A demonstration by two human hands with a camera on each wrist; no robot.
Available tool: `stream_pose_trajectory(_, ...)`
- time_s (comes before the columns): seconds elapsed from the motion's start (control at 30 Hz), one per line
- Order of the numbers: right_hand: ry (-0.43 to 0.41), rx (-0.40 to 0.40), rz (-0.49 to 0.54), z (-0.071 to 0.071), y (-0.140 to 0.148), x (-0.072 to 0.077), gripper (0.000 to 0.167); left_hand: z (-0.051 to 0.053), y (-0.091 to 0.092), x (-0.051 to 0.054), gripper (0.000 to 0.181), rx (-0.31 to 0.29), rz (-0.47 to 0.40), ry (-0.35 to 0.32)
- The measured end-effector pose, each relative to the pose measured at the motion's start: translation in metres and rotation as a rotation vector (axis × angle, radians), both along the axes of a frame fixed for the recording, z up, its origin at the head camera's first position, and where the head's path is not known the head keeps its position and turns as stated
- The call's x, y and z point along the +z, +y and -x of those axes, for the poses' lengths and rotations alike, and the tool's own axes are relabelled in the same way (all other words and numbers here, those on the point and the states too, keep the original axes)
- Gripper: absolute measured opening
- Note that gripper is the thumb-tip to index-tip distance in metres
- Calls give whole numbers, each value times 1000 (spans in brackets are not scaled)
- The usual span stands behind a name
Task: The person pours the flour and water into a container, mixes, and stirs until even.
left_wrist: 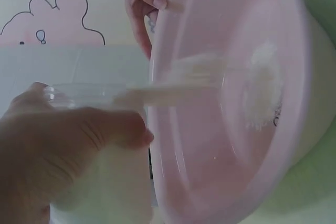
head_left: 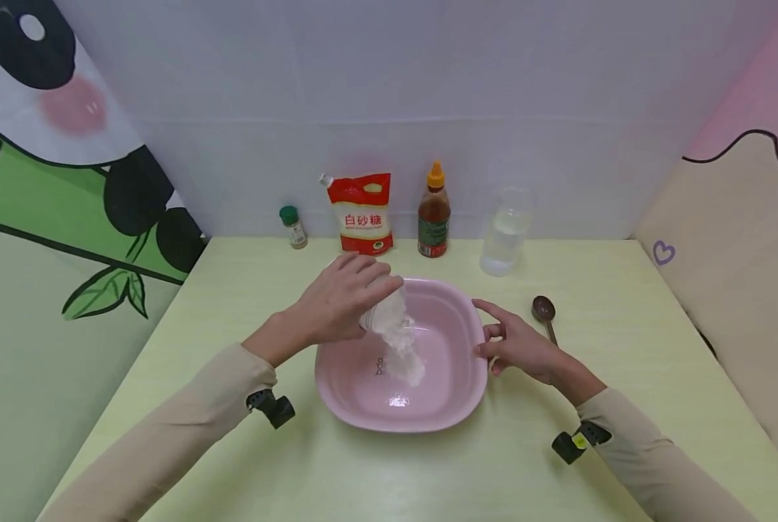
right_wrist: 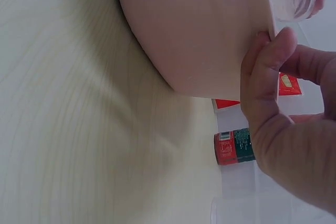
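A pink basin [head_left: 346, 388] stands on the table in front of me. My left hand [head_left: 346, 296] grips a clear jar [left_wrist: 102, 182] tipped over the basin's left side. White powder streams from the jar's mouth onto a small heap of powder [head_left: 406, 366] on the basin floor. In the left wrist view the falling powder is blurred. On the other side, my right hand [head_left: 526, 348] pinches the basin's rim, thumb and fingers on either side of the wall, as the right wrist view shows. The left hand covers much of the jar in the head view.
Along the back stand a green-lidded spice jar [head_left: 294, 230], a red and white sugar bag [head_left: 365, 217], an orange-capped sauce bottle [head_left: 433, 217] and a clear container of liquid [head_left: 505, 235]. A dark brown spoon [head_left: 544, 309] lies just beyond my right hand.
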State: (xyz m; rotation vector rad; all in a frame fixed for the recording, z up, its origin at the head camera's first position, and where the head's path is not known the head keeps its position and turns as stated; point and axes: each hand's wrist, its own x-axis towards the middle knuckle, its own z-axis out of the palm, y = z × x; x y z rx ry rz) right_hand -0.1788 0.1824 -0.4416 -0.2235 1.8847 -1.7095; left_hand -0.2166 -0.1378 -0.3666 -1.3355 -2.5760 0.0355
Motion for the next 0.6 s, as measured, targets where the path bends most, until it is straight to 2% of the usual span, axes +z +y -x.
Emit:
stream_pose_trajectory(0.27,8,0,-6,-1,0,1,89,6,0,4,81,-16,-6,33)
stream_pose_trajectory(0.43,10,6,-6,-2,0,1,89,11,-3,6,81,-1,-4,57)
stream_pose_trajectory(0.6,12,8,-13,-2,0,1,89,12,-9,9,83,26,0,29)
